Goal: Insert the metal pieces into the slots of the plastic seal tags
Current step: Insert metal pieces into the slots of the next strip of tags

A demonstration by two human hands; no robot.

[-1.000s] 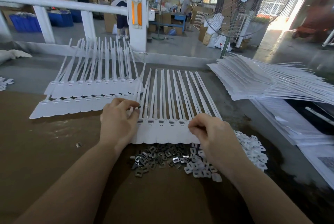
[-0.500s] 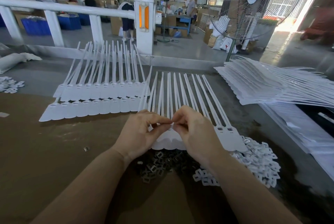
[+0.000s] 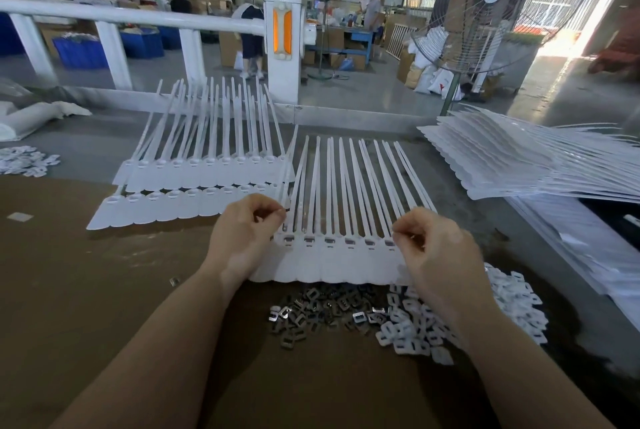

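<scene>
Seal tags (image 3: 341, 260), joined side by side in a white strip, lie on the brown table (image 3: 69, 290) between our two hands, their long tails fanning away toward the far side. Our left hand (image 3: 242, 238) sits at the strip's left end with fingers curled, thumb and forefinger pressed together at the first tail. Our right hand (image 3: 434, 248) sits at the right end, fingers curled the same way, pinching at the last tail; whether either pinch holds a metal piece, we cannot tell. Small metal inserts already show in the slots along the strip. Just near of it lies a heap of metal pieces (image 3: 318, 316), with a pile of white plastic caps (image 3: 450, 318) to its right. Two more tag strips (image 3: 194, 186) lie at far left, and a tall stack of strips (image 3: 519, 165) at far right.
</scene>
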